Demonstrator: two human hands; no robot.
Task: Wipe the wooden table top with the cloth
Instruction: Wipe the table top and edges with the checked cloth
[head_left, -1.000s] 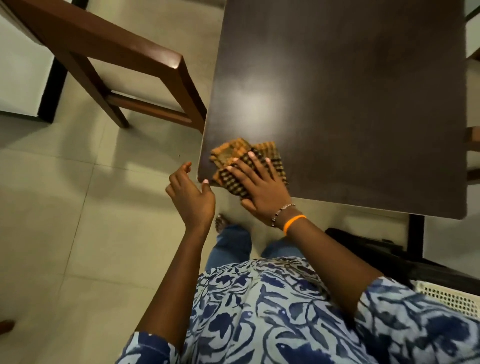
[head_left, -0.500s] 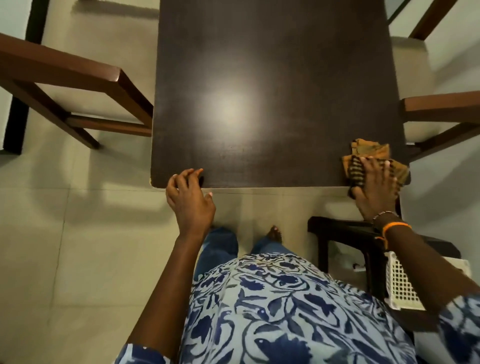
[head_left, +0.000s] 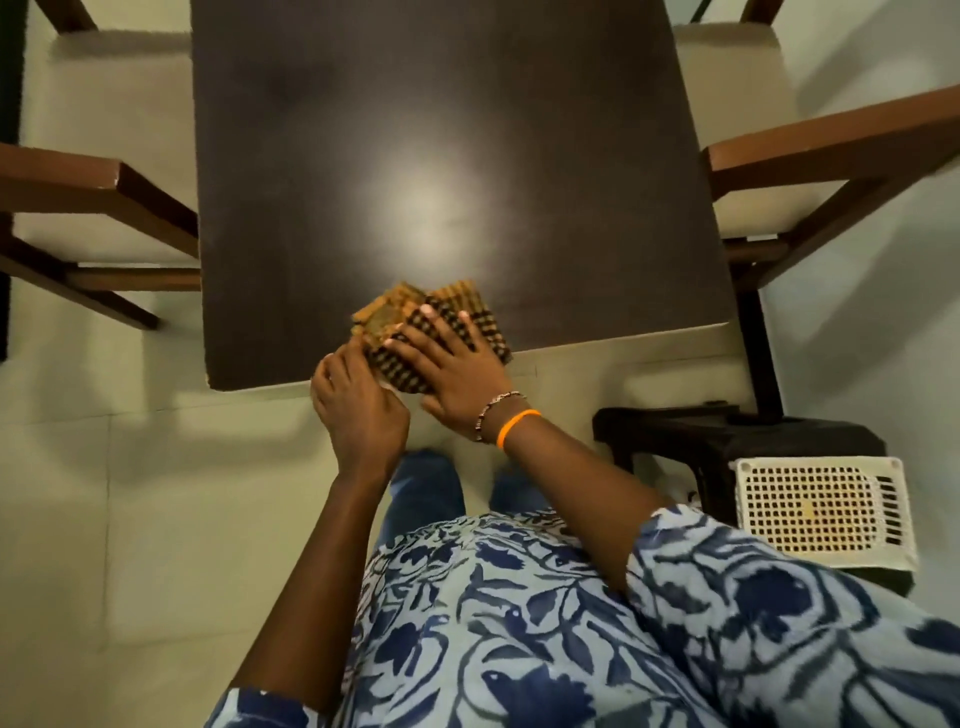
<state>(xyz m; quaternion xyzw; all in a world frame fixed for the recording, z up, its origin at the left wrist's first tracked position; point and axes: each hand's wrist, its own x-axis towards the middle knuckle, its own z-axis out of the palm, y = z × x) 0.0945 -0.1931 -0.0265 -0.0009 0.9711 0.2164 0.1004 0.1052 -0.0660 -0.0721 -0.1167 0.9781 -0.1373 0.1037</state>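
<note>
A dark wooden table top (head_left: 441, 156) fills the upper middle of the head view. An orange and black checked cloth (head_left: 400, 312) lies folded at the table's near edge, partly hanging over it. My right hand (head_left: 452, 364) presses flat on the cloth with straight, spread fingers. My left hand (head_left: 358, 410) is at the table's near edge just left of the cloth, fingers curled, their tips touching the cloth's left side. Whether it grips the cloth is hidden.
A wooden chair with a pale seat (head_left: 104, 197) stands left of the table, another (head_left: 779, 166) on the right. A black stool (head_left: 727, 436) and a white perforated basket (head_left: 821, 509) sit at my lower right. Pale floor tiles (head_left: 130, 493) surround me.
My right hand slid the cloth from the table's near right corner leftwards to the middle of the near edge. My left hand moved right along the edge and met the cloth.
</note>
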